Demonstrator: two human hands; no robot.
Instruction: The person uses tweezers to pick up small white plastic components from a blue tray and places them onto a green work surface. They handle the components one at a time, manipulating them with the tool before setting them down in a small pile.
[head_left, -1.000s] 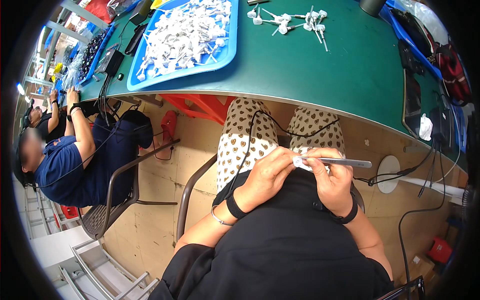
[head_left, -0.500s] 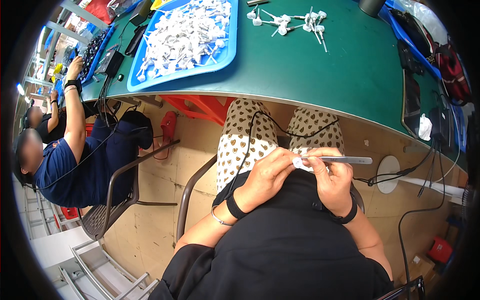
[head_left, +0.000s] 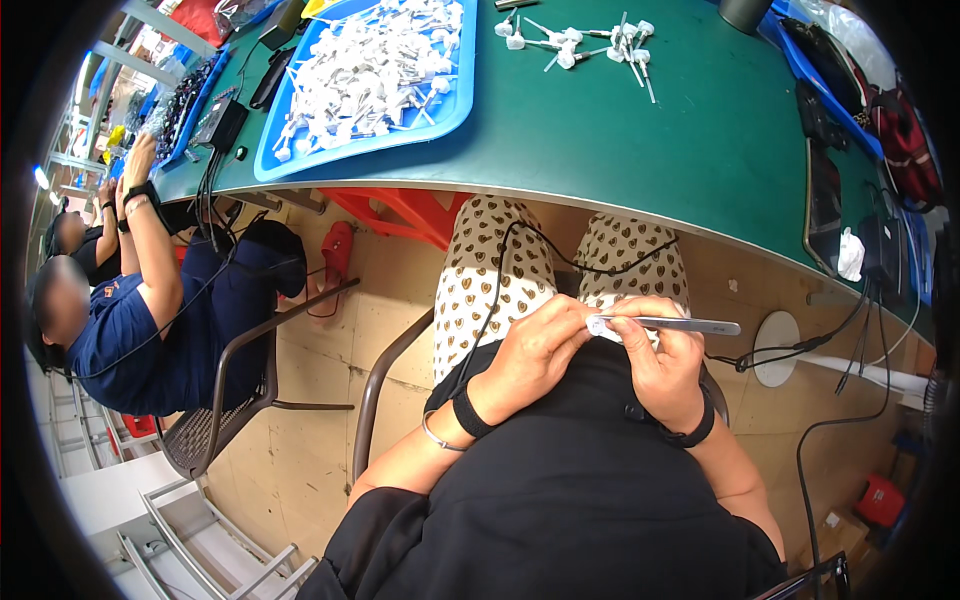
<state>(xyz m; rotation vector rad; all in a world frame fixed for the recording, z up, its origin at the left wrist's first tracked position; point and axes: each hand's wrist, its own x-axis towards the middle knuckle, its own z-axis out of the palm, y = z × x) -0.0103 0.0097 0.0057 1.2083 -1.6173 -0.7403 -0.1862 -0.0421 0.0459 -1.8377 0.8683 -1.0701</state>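
Note:
Above my lap, my left hand (head_left: pixel 540 355) pinches a small white plastic part (head_left: pixel 598 326) between thumb and fingers. My right hand (head_left: pixel 665 365) is closed round metal tweezers (head_left: pixel 690 325), whose blunt end sticks out to the right. The tips of the tweezers meet the white part, but fingers hide exactly where they touch. On the green table in front, a blue tray (head_left: pixel 465 90) holds a heap of white plastic pieces with thin stems (head_left: pixel 370 75). To its right lies a loose cluster of similar white pieces (head_left: pixel 625 45).
The green table (head_left: pixel 600 140) curves just beyond my knees. A phone-like dark slab (head_left: pixel 822 205), black adapters (head_left: pixel 882 245) and cables sit at its right end. At left a co-worker in dark blue (head_left: pixel 140 340) sits on a brown chair (head_left: pixel 225 420). A black cable crosses my lap.
The white part has turned slightly in my fingers, and the tweezers have tilted and shifted a little. The co-worker at left has drawn the raised arm slightly back, with a second hand now beside it.

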